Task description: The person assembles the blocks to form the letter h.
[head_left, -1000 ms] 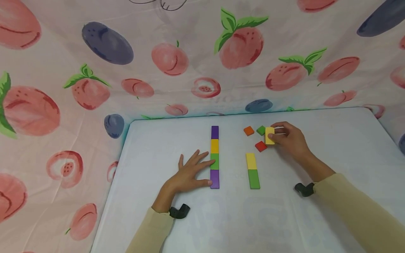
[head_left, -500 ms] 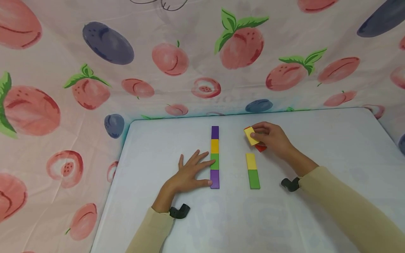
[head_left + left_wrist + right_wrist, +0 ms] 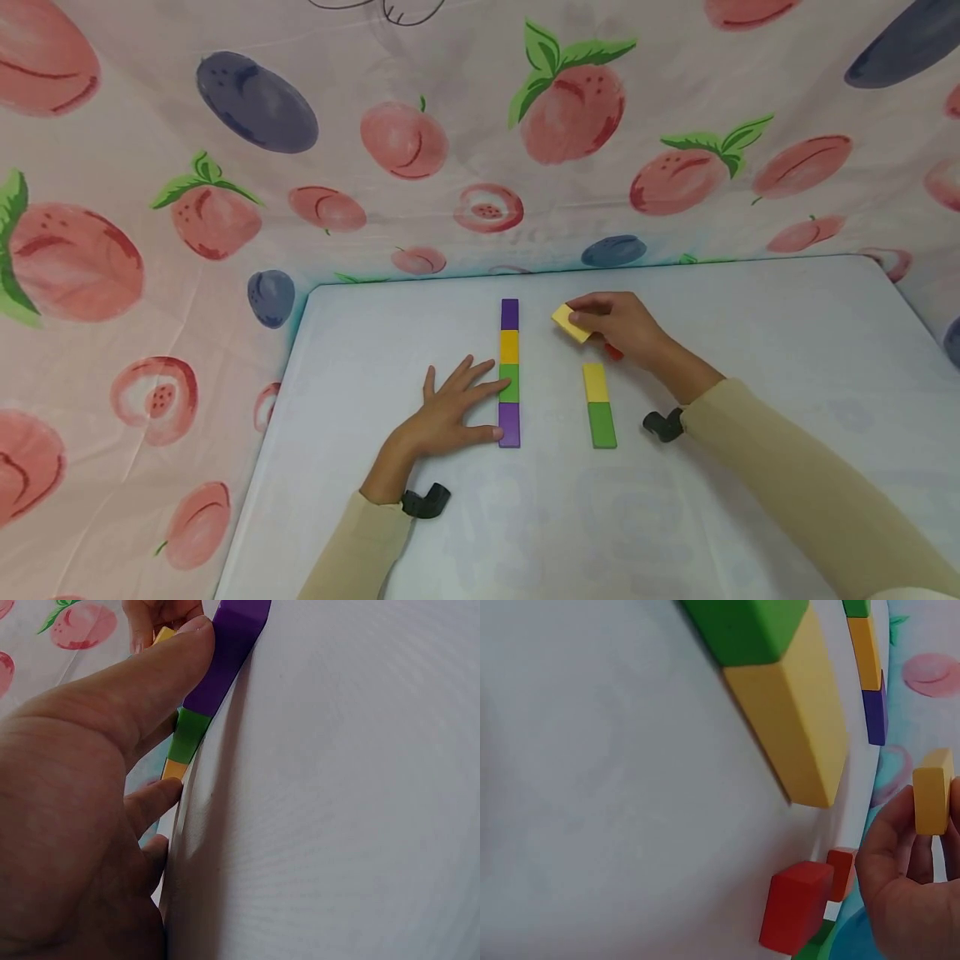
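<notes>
My left hand [image 3: 442,421] lies spread beside a straight row of blocks: dark purple [image 3: 510,313], orange-yellow [image 3: 509,347], green [image 3: 507,372] and purple [image 3: 511,437]. Its thumb touches the near purple block and its index finger the green one. Above the table's far part, my right hand [image 3: 626,327] pinches a yellow block [image 3: 567,323] between thumb and fingers, just right of the row's far end. A shorter row, a yellow block [image 3: 596,382] joined end to end with a green block [image 3: 602,425], lies nearer, below that hand.
In the right wrist view a red block [image 3: 795,904], an orange block [image 3: 842,871] and a partly hidden green block [image 3: 810,946] lie loose. The head view shows them mostly covered by the right hand. A fruit-patterned cloth [image 3: 420,225] rises behind the white table [image 3: 675,533].
My right hand has carried the yellow block leftward, over the loose blocks, and tilted it on the way. My left hand and both rows have stayed still.
</notes>
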The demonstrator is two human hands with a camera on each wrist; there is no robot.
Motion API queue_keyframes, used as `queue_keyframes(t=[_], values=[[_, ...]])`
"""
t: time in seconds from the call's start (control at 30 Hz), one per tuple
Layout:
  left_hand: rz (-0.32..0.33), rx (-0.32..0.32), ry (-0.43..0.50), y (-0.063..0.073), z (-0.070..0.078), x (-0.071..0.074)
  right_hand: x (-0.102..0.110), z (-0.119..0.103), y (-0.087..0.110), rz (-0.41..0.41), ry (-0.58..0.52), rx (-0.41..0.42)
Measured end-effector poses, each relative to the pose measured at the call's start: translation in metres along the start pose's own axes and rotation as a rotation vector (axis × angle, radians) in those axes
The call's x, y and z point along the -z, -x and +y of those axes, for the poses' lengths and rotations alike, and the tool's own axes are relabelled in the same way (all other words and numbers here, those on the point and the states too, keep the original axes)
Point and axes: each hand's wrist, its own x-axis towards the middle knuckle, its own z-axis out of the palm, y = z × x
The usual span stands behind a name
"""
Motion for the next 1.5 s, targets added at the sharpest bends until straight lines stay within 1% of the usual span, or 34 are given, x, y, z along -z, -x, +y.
queue_keyframes(t=[0.2,0.37,0.43,0.67,0.8,1.07,1.5], values=[[0.003,0.002,-0.002,0.000,0.000,0.000,-0.009,-0.007,-0.008,-0.006,0.017,-0.012],[0.002,0.003,0.010,0.000,0.000,0.000,-0.017,-0.012,-0.015,-0.009,0.035,-0.043],[0.002,0.002,0.014,0.000,0.000,0.000,-0.020,-0.014,-0.017,-0.018,0.055,-0.044],[-0.002,0.002,0.000,0.000,0.000,0.001,-0.029,-0.019,-0.026,-0.036,0.209,-0.021],[-0.001,0.003,0.001,0.000,0.000,0.000,-0.033,-0.021,-0.029,-0.041,0.248,-0.019],[0.001,-0.003,0.010,0.000,0.000,0.000,-0.040,-0.020,-0.033,-0.038,0.278,-0.038],[0.001,0.008,-0.001,0.000,0.001,0.000,-0.046,-0.022,-0.033,-0.020,0.378,0.058]])
